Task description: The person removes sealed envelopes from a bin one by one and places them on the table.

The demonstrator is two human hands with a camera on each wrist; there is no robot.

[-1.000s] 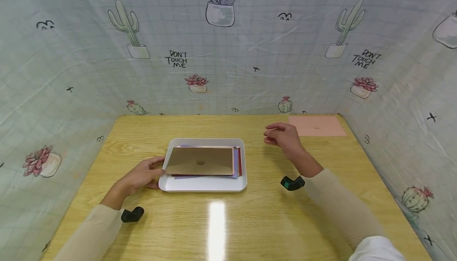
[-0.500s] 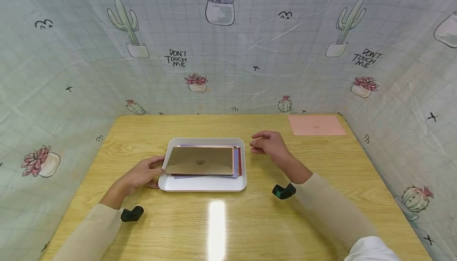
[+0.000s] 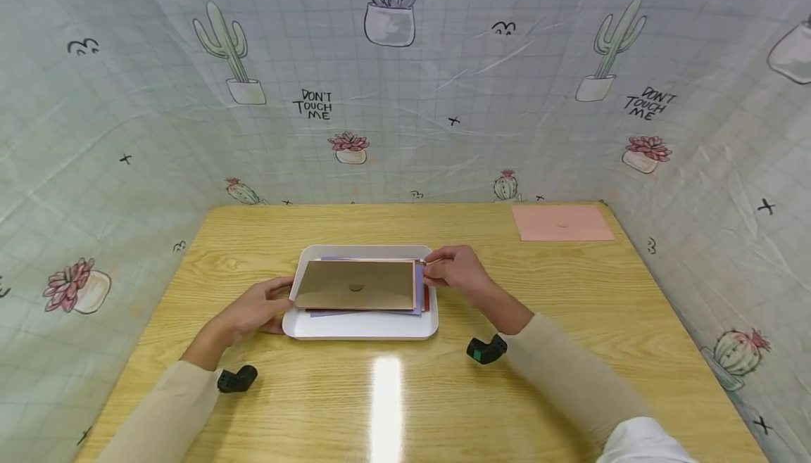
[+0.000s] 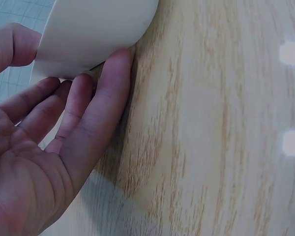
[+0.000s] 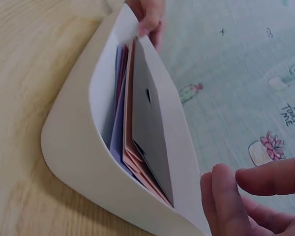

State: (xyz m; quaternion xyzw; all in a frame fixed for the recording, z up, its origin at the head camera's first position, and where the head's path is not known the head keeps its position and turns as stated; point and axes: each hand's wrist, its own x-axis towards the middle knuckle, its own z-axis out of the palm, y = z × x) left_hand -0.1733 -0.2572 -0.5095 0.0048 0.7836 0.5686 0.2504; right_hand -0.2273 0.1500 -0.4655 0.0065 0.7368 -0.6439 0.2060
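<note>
A white tray (image 3: 374, 328) stands on the table with a stack of envelopes in it. The brown envelope (image 3: 351, 294) lies on top, over pink, lilac and red ones whose edges show at the right. My left hand (image 3: 253, 308) grips the tray's left end; in the left wrist view the thumb is at the rim and the fingers press the tray's outer wall (image 4: 96, 34) from below. My right hand (image 3: 465, 273) is over the tray's back right corner, fingers loosely bent. In the right wrist view its fingertips (image 5: 223, 179) hold nothing, just off the rim.
A pink envelope (image 3: 560, 224) lies flat at the table's back right corner. Patterned cloth (image 3: 405, 97) with cacti hangs behind the table and along both sides. A wrist camera (image 3: 486, 349) juts from the right sleeve, another (image 3: 237, 378) from the left.
My right hand has moved left and toward me, from beside the pink envelope to the tray's right end. The left hand keeps its grip; tray and envelopes stay in place.
</note>
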